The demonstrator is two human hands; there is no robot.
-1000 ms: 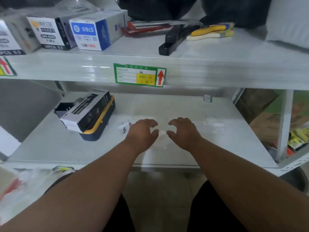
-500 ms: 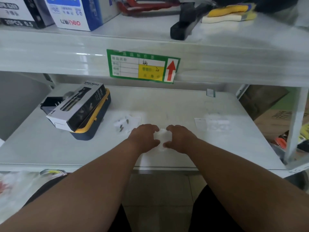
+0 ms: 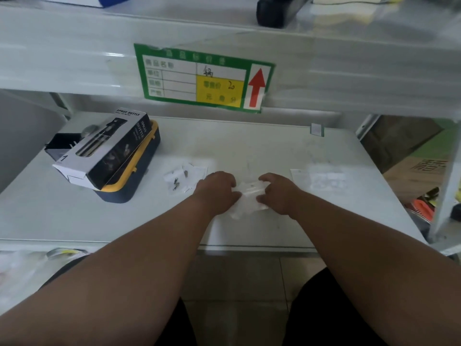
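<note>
A small clear plastic bag (image 3: 248,196) with pale contents lies on the white lower shelf (image 3: 249,146), near its front edge. My left hand (image 3: 217,189) grips the bag's left side with curled fingers. My right hand (image 3: 278,192) pinches its right side. The fingertips and part of the bag are hidden under my hands.
Left of my hands lie small clear bags with metal parts (image 3: 184,177). A spray bottle box (image 3: 104,148) rests on a yellow-rimmed dark case (image 3: 139,171) at the left. Another clear packet (image 3: 321,178) lies to the right. The upper shelf edge carries a green price label (image 3: 203,78).
My two hands came together from apart and hovering and took hold of the small clear bag. The camera moved closer to the lower shelf.
</note>
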